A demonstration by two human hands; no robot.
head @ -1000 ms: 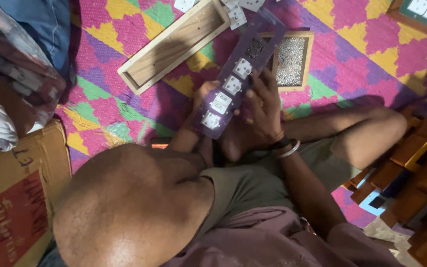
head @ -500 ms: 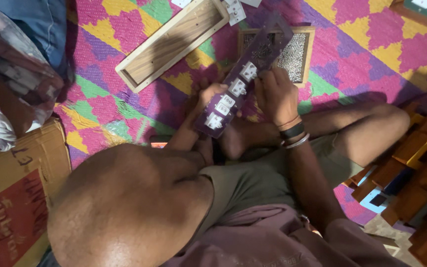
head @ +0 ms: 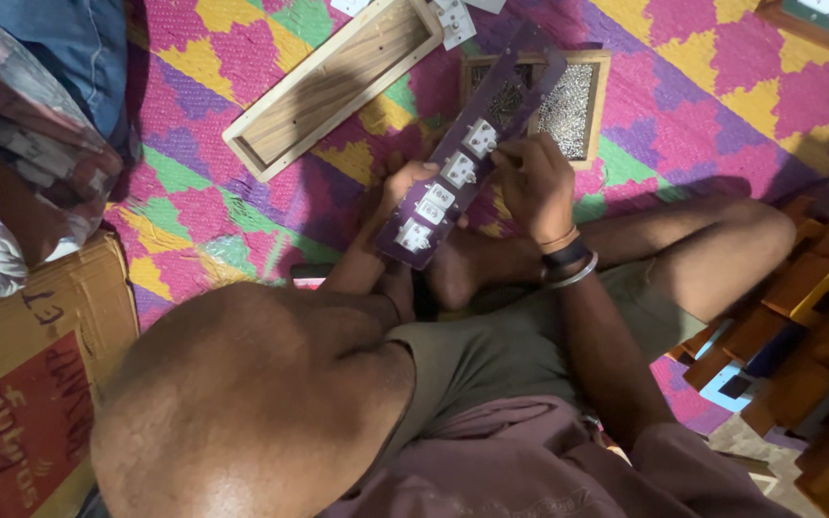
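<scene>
Both hands, left hand (head: 405, 182) and right hand (head: 534, 182), grip purple switch panel (head: 472, 153); brown-red cardboard box (head: 21, 403) seemingly lower-left.

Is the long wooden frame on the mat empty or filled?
Empty. The wooden frame lies flat on the mat, and only its bare wood bottom shows inside; no parts sit in it.

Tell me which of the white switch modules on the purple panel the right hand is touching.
The right hand touches the topmost white module, farthest from the person's body; the other three sit lower on the purple panel, clear of its fingers.
</scene>
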